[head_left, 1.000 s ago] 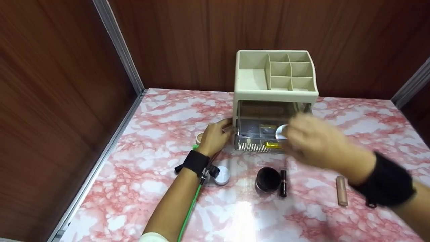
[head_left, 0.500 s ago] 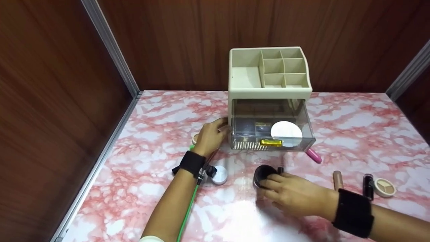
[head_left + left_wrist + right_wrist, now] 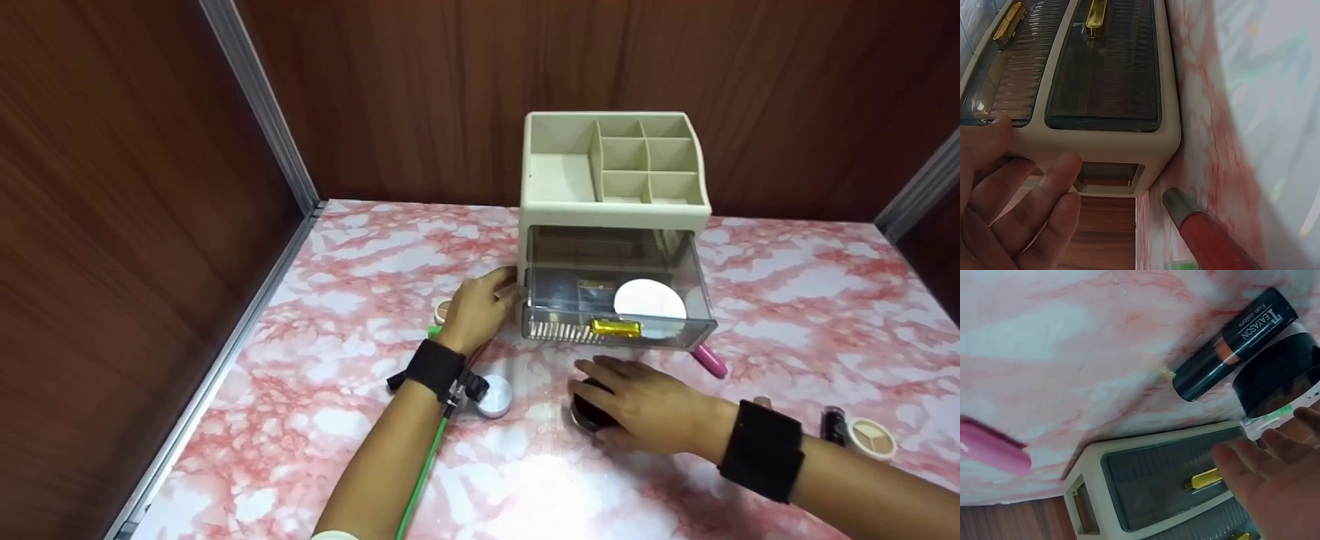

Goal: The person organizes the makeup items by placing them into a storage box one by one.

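Note:
A cream makeup organizer (image 3: 616, 216) stands with its clear drawer (image 3: 619, 334) pulled out. Inside that drawer lies a round white item (image 3: 649, 300). My left hand (image 3: 474, 311) touches the organizer's left side; the left wrist view shows a fingertip (image 3: 1000, 132) at its front edge and the other fingers bent loosely beside it. Reaching over a black-lidded jar (image 3: 589, 409), my right hand (image 3: 645, 405) has its fingers extended. In the right wrist view the jar (image 3: 1275, 377) lies beside a black lipstick tube (image 3: 1235, 343), with the fingertips apart from the lid.
A small white-lidded jar (image 3: 493, 397) sits by the left wrist. To the right are a pink tube (image 3: 709, 360), a dark tube (image 3: 832, 426) and a round three-shade palette (image 3: 872, 438). A red tube with a silver cap (image 3: 1182, 202) lies near the organizer's base.
My right hand has come down from the drawer to the black-lidded jar, leaving the white round item in the drawer. The left hand has stayed at the organizer's side.

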Tool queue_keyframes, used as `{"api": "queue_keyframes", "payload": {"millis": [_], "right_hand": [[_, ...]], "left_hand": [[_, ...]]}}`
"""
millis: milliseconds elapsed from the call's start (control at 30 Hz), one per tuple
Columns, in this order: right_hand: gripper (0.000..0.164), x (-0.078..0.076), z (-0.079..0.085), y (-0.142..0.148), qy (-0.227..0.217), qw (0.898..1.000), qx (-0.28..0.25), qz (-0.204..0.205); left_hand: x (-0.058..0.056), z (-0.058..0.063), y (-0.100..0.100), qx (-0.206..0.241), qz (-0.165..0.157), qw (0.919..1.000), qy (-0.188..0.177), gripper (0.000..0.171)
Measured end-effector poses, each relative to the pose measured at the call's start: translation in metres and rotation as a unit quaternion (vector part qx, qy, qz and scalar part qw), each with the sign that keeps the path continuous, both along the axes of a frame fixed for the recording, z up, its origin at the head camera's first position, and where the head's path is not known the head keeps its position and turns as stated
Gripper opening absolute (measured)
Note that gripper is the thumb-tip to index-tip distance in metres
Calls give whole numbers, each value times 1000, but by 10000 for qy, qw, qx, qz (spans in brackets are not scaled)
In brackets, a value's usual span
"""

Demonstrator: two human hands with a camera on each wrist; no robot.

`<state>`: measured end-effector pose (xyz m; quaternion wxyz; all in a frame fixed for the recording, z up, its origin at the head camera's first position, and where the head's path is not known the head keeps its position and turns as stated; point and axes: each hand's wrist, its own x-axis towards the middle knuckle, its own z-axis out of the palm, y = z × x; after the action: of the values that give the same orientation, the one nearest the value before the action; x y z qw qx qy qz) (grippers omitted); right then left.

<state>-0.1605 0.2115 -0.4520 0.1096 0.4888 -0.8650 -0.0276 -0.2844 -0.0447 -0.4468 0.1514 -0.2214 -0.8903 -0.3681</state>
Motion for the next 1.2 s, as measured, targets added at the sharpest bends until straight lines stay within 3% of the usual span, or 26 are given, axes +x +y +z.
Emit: {"api": "queue_keyframes", "payload": {"millis": [233, 533, 700, 1200], "right_hand": [[69, -3, -3, -6, -42, 9998, 16, 191], [68, -4, 3, -6, -279, 9993, 66, 224], [62, -4, 6, -7, -194, 9994, 125, 275], [61, 6, 16, -7, -243, 9976, 35, 650]], "left_hand": [[1, 2, 1, -92, 41, 9999, 15, 32], [0, 0, 0, -32, -16, 10000, -22, 33], [0, -1, -1, -3, -10, 10000, -39, 33], [-1, -1, -1, 55, 2, 9999, -125, 34]]}}
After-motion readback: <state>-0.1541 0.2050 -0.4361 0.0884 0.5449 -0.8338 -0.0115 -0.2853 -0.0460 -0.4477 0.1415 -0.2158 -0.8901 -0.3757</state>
